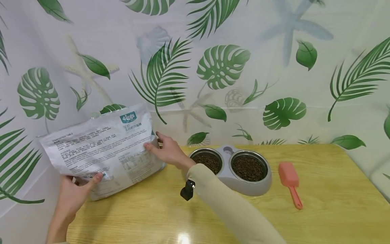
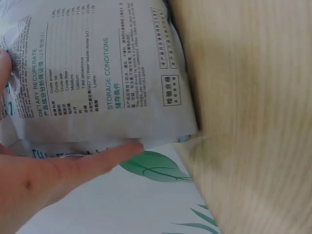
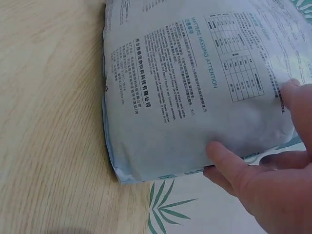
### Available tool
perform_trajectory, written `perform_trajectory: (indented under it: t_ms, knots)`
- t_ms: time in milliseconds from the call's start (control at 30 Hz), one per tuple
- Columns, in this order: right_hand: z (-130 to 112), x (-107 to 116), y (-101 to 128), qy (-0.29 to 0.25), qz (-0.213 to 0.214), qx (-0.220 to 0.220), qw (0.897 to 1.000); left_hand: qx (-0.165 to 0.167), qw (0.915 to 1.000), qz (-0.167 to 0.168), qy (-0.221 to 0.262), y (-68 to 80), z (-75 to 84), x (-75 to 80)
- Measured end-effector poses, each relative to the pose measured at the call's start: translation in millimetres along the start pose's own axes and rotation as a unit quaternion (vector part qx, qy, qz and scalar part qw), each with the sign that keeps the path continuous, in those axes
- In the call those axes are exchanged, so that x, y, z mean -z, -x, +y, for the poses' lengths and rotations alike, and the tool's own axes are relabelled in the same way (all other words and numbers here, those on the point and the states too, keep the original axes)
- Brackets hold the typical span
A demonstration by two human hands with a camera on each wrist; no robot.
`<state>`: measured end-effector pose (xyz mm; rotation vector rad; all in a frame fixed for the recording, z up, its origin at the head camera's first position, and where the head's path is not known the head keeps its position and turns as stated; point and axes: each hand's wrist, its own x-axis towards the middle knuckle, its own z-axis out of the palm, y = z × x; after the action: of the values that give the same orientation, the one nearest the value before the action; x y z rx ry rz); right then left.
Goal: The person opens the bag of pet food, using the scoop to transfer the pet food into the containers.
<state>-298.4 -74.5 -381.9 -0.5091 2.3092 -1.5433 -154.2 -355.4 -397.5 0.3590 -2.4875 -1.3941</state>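
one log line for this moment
left hand: holds pet food bag | right hand: holds bag side | bag: on table edge | double bowl: filled | pink scoop: untouched

Head camera looks forward and down across table; both wrist cameras sit close against pet food bag, shared by all views

A large pale grey pet food bag is standing tilted at the back left of the wooden worktop, its bottom edge resting on the wood and its top leaning leftward over the edge. Its printed back panel is facing the viewer, showing blocks of small text, tables and a teal logo near the top. It is looking plump and full. The left hand is gripping its lower left corner, and the right hand is holding its right edge.
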Motion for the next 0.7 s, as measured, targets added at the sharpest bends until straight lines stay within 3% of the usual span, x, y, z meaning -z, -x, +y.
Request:
perform_trajectory:
  t_ms: [167, 500, 600, 700]
  knots:
    - [4, 3, 3, 0.001, -0.011, 0.000, 1.000, 0.011, 0.9988, -0.012, 0.046, 7.0, -4.8, -2.6]
    - [-5, 9, 11, 0.048, -0.023, 0.018, 0.998, 0.013, 0.9987, -0.014, 0.047, 10.7, -4.7, -0.9]
    - [-8, 18, 18, 0.082, -0.023, 0.023, 0.996, 0.046, 0.9982, -0.032, 0.021, 15.7, -0.9, 4.1]
    - [-4, 32, 30, 0.129, -0.028, 0.039, 0.990, 0.117, 0.9899, -0.049, -0.064, 26.9, 4.9, 11.7]
